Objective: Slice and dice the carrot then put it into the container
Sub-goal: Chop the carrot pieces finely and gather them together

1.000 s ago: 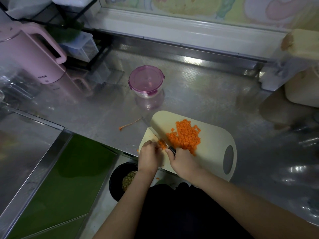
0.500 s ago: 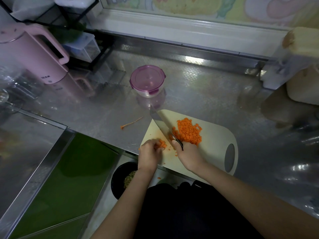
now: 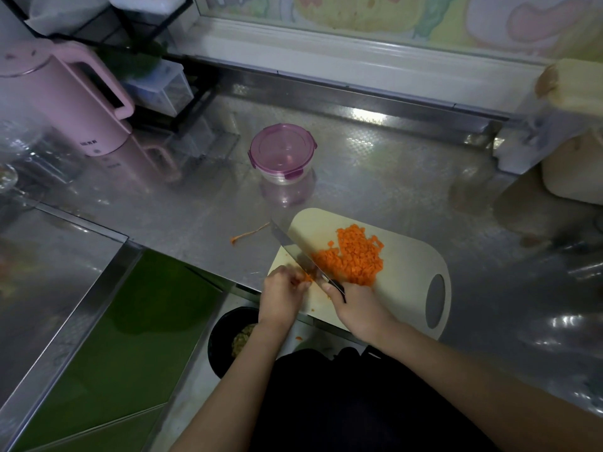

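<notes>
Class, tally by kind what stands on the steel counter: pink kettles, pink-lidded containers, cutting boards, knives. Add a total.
pink kettle: 1
pink-lidded container: 1
cutting board: 1
knife: 1
Total: 4

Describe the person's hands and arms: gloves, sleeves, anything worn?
Left hand and right hand are both bare, with no gloves. No ring, watch or bracelet shows on either. The left forearm and right forearm are uncovered out to the frame edge, so no sleeve is in view. A dark garment covers the body between them.
</notes>
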Tool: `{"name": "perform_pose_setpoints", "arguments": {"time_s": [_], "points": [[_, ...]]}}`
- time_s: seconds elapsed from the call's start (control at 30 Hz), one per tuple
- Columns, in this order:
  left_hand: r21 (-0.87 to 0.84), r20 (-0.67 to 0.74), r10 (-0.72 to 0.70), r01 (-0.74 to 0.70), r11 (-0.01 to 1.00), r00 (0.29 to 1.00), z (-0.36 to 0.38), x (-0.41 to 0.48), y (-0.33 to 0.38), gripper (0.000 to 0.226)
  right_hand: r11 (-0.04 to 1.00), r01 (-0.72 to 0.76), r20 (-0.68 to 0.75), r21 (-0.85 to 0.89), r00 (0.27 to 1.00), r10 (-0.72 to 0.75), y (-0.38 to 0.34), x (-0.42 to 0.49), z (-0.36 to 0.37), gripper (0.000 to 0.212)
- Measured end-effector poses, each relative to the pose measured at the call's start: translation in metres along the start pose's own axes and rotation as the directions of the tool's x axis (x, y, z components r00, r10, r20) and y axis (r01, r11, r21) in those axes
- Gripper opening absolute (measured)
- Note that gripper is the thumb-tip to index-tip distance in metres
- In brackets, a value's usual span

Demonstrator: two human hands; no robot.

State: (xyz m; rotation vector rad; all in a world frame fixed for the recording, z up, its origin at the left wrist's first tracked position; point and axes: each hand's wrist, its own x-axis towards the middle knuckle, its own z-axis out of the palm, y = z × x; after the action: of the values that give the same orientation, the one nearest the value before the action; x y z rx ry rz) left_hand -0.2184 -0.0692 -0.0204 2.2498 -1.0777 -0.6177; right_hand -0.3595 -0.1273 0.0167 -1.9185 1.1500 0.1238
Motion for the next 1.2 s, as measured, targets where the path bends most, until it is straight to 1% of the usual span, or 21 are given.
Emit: {"name": "perform_pose_setpoints", "arguments": {"time_s": [0.17, 0.37, 0.5, 0.63, 0.77, 0.87, 0.97, 1.07, 1.2], "points": [[0.050, 0.027, 0.004, -0.006, 0.999, 1.000, 0.002, 0.000, 0.000, 0.009, 0.998, -0.029, 0.009, -0.049, 1.000, 0.029, -0.004, 0.000, 0.005, 0.044], [0.071, 0.026, 0.011, -0.013, 0.997, 1.000, 0.003, -0.001, -0.001, 0.008, 0.993, -0.053, -0.018, -0.108, 0.999, 0.051, -0.012, 0.004, 0.010, 0.044], [0.071, 0.026, 0.033, -0.035, 0.997, 0.999, 0.003, -0.003, -0.001, 0.006, 0.996, -0.044, -0.028, -0.078, 0.999, 0.042, -0.011, 0.006, 0.008, 0.045], [0.020, -0.011, 0.053, -0.053, 0.998, 0.999, 0.004, -0.005, -0.002, 0.004, 0.999, -0.046, -0.031, 0.016, 0.998, 0.046, -0.008, 0.010, 0.002, 0.044], [-0.017, -0.006, 0.053, -0.053, 0.998, 0.999, 0.005, -0.004, -0.003, 0.010, 0.997, -0.043, -0.064, 0.059, 0.997, 0.047, -0.002, 0.012, 0.001, 0.046], [-0.098, -0.031, 0.016, -0.019, 0.995, 0.999, 0.003, -0.005, -0.002, 0.015, 0.997, -0.028, -0.072, 0.072, 0.997, 0.033, -0.003, 0.008, -0.006, 0.046], [-0.089, -0.061, 0.020, -0.026, 0.996, 0.998, 0.001, -0.007, -0.007, 0.017, 0.998, -0.012, -0.055, 0.065, 0.998, 0.016, -0.003, 0.004, -0.010, 0.045], [-0.044, -0.054, 0.057, -0.059, 0.997, 0.997, -0.002, -0.011, -0.012, 0.012, 0.998, -0.014, -0.007, 0.060, 1.000, 0.014, -0.003, -0.001, -0.008, 0.045], [0.007, -0.053, 0.063, -0.062, 0.998, 0.997, -0.002, -0.011, -0.011, 0.004, 0.998, -0.026, 0.047, 0.056, 0.999, 0.024, -0.006, -0.005, -0.005, 0.045]]}}
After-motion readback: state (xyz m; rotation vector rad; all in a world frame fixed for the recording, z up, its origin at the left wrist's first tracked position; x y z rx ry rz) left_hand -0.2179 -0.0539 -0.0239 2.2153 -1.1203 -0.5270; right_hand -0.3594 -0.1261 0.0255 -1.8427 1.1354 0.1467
